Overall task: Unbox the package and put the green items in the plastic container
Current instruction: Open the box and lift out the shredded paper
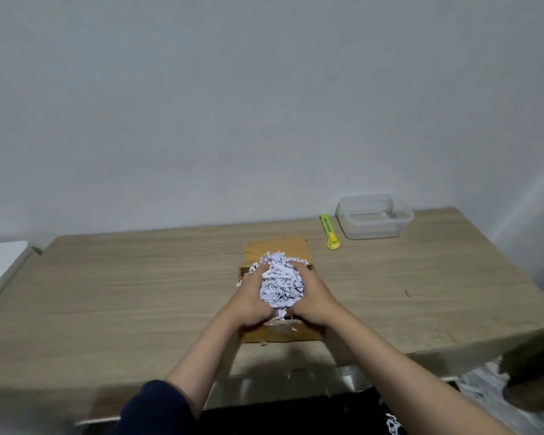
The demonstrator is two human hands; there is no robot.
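An open cardboard box (277, 246) sits in the middle of the wooden table (139, 293), its flaps spread flat. Both hands press together around a large clump of white shredded paper (281, 285) held just above the box. My left hand (252, 301) cups its left side and my right hand (311, 301) cups its right side. More shreds lie in the box behind the clump. No green items show inside the box. A clear plastic container (374, 219), with nothing in it, stands at the far right of the table.
A green and yellow utility knife (329, 232) lies between the box and the container. Loose shredded paper (490, 400) is piled on the floor at the lower right. A white surface (0, 262) adjoins the table's left end.
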